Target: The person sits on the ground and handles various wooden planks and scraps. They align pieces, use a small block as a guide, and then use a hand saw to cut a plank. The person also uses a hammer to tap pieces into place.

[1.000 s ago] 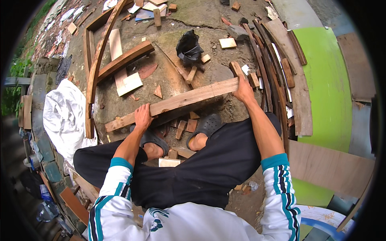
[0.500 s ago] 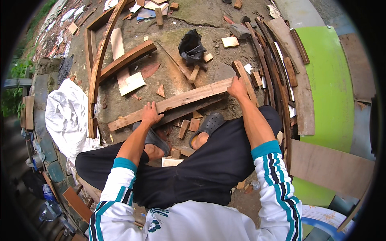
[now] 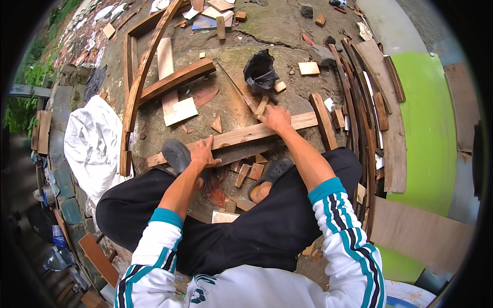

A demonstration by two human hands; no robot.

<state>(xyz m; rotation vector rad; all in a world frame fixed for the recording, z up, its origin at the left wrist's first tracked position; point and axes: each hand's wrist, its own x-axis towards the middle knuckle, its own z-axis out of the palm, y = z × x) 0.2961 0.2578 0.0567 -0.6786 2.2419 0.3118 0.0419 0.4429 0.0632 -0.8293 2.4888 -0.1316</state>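
The person's left hand (image 3: 202,155) lay on a long wooden beam (image 3: 244,135), its fingers spread over the top face and its thumb held apart on the near side. The right hand (image 3: 278,119) was bent over farther along, its fingertips at the lower end of a short wooden piece (image 3: 262,105); whether they pinched that piece or only touched it could not be told. The beam ran crosswise in front of the person's legs, its right end the farther one, and a grey clog (image 3: 176,155) on the left foot rested across it near its left end. A darker timber (image 3: 239,152) lay along its near side. Small wood blocks (image 3: 243,175) were scattered between the feet. Just beside the beam's right end lay a stubby plank (image 3: 324,120). Beyond the right hand stood a crumpled black bag (image 3: 260,72). Farther out, a curved timber frame (image 3: 134,97) and a white sack (image 3: 95,146) lay to the left, while bowed wooden strips (image 3: 354,97) and a green panel (image 3: 423,123) filled the right.
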